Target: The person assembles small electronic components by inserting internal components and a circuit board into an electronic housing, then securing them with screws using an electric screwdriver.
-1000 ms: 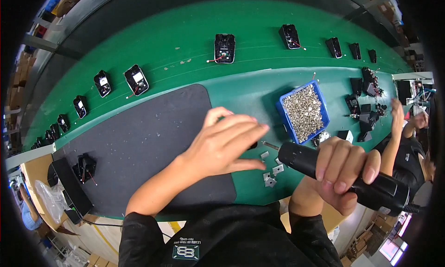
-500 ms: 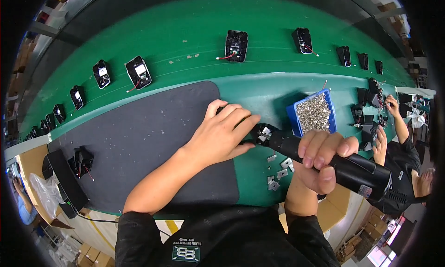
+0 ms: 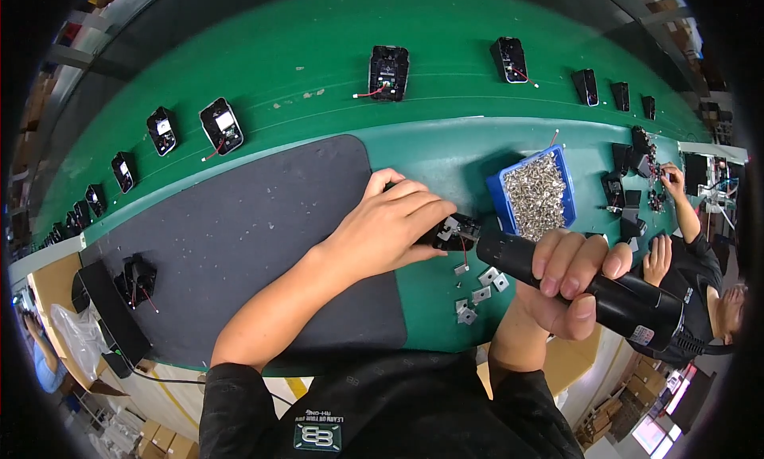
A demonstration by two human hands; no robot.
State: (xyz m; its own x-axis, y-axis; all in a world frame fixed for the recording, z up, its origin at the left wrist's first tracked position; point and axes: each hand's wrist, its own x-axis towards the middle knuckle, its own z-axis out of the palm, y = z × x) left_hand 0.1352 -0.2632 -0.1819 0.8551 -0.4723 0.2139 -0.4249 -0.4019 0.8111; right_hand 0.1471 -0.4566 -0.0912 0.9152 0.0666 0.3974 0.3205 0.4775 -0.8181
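My left hand [image 3: 392,226] is wrapped round a small black plastic housing [image 3: 450,229], its fingers hiding most of it. Metal plates and a short red wire show at the housing's exposed right end. In my right hand [image 3: 569,282] is a black electric screwdriver [image 3: 511,256], tilted with its nose toward the housing. The tip seems close to the metal plates; whether it touches cannot be seen. Several small metal brackets [image 3: 481,294] lie on the green table below the tool. Just beyond the screwdriver stands a blue bin [image 3: 499,198] full of small screws [image 3: 537,192].
A dark mat [image 3: 270,236] covers the table's left part, with a black part [image 3: 137,280] at its left end. Black housings [image 3: 389,73] sit along the green belt [image 3: 446,29] at the back. At right, a co-worker's hand [image 3: 673,180] is among black parts.
The screwdriver has drawn back to the right from the housing, baring its metal plates and red wire. My left hand keeps its grip. The belt housings appear slightly further left.
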